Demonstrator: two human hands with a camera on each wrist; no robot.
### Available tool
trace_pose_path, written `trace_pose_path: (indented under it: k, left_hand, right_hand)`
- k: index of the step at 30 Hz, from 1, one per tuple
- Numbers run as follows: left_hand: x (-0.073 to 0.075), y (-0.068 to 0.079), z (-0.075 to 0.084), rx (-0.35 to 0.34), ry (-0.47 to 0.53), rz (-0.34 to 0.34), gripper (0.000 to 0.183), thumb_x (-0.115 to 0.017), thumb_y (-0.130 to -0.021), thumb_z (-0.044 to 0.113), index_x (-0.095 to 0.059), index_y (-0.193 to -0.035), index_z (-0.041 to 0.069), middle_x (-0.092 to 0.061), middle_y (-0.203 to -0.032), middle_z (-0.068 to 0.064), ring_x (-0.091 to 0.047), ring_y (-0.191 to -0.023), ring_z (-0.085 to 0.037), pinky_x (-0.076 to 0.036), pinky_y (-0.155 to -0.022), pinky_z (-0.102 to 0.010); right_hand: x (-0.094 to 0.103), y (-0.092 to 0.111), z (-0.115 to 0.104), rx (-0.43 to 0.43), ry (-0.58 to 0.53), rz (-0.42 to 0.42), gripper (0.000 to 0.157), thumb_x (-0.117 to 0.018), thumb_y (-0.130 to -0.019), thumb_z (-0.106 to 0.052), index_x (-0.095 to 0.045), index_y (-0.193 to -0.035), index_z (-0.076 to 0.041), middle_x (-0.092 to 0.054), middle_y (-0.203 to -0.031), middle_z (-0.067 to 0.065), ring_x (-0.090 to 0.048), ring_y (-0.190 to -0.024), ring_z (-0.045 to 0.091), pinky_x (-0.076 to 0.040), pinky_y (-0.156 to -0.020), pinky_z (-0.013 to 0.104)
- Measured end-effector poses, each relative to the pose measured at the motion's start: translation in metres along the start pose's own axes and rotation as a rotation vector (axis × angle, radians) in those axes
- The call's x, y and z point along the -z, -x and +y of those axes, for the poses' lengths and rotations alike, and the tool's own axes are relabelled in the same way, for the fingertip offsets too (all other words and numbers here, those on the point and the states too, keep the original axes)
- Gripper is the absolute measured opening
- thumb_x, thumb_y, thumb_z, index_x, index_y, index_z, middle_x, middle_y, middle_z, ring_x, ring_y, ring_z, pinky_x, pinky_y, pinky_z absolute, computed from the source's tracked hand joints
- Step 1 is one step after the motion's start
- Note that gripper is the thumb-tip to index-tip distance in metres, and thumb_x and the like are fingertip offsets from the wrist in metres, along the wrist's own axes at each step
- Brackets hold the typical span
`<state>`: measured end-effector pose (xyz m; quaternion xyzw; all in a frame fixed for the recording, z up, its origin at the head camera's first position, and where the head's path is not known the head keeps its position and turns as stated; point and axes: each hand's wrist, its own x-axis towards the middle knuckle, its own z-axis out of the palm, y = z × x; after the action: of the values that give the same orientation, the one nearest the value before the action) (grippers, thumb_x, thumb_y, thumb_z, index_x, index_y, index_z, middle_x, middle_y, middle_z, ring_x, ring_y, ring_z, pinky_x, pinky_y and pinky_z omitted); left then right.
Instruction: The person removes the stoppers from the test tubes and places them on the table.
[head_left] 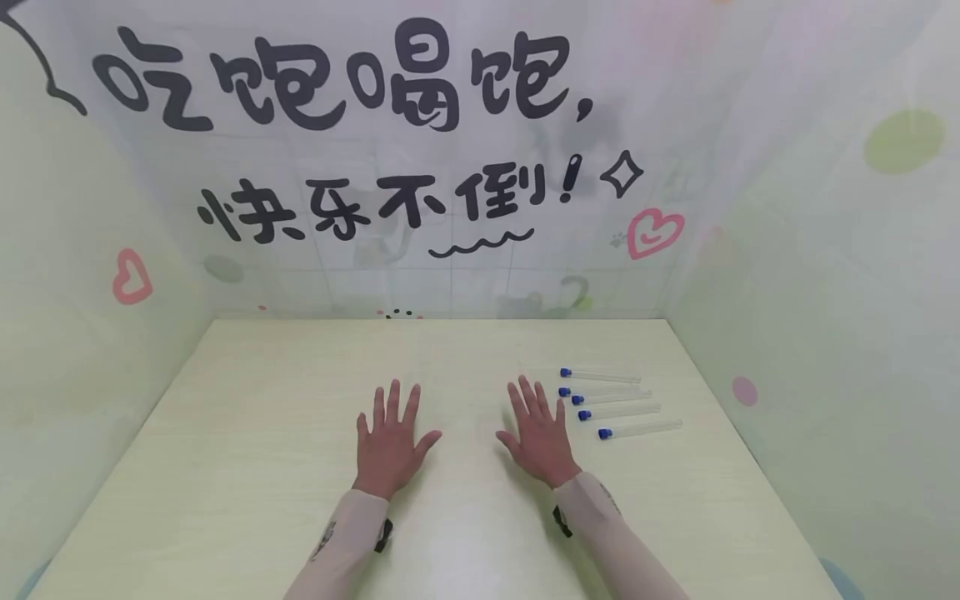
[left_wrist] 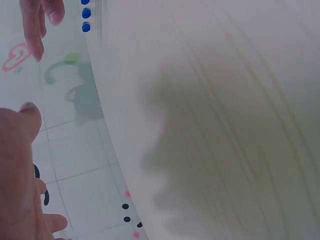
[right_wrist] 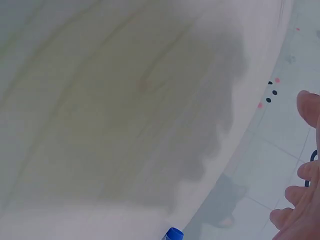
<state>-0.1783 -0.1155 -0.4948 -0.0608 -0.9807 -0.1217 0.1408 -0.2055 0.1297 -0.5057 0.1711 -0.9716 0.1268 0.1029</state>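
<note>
My left hand [head_left: 388, 450] is over the middle of the table, palm down, with its fingers straight and spread. Opposite it, my right hand [head_left: 542, 437] is spread the same way, and neither hand holds anything. Just right of the right hand lie several clear test tubes [head_left: 626, 410] with blue caps [head_left: 584, 415], pointing roughly sideways. The left wrist view catches part of the left hand [left_wrist: 17, 170], the right hand's fingers [left_wrist: 34, 30] and some blue caps [left_wrist: 86, 27]. In the right wrist view, the right hand [right_wrist: 305, 215] shows at the edge, with one blue cap [right_wrist: 173, 233] below.
The pale wood-grain table [head_left: 247, 400] is bounded by a printed curtain [head_left: 480, 283] at the back and more curtain on both sides. A faint, see-through outline shows on the table beyond the hands; its kind cannot be made out. Both wrists wear dark straps.
</note>
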Motion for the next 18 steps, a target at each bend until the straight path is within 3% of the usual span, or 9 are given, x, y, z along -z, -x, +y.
trace_pose_path:
  k: [12, 18]
  left_hand:
    - [-0.011, 0.001, 0.021, -0.048, 0.002, 0.009, 0.070, -0.059, -0.089, 0.050, -0.039, -0.144, 0.011, -0.044, -0.141, -0.024, -0.045, -0.126, -0.041, -0.045, -0.085, -0.055]
    - [-0.017, -0.001, 0.034, -0.077, 0.017, 0.055, 0.066, -0.059, -0.089, 0.047, -0.043, -0.140, 0.008, -0.051, -0.130, -0.024, -0.054, -0.113, -0.038, -0.048, -0.075, -0.049]
  right_hand:
    - [0.009, 0.007, 0.015, 0.051, 0.062, 0.029, 0.064, -0.063, -0.089, -0.029, -0.038, -0.144, -0.008, -0.038, -0.150, 0.011, -0.036, -0.138, 0.034, -0.031, -0.105, 0.059]
    - [0.015, 0.010, 0.031, 0.098, 0.048, 0.118, 0.057, -0.071, -0.082, -0.016, -0.050, -0.134, -0.005, -0.050, -0.139, 0.013, -0.047, -0.127, 0.034, -0.038, -0.100, 0.055]
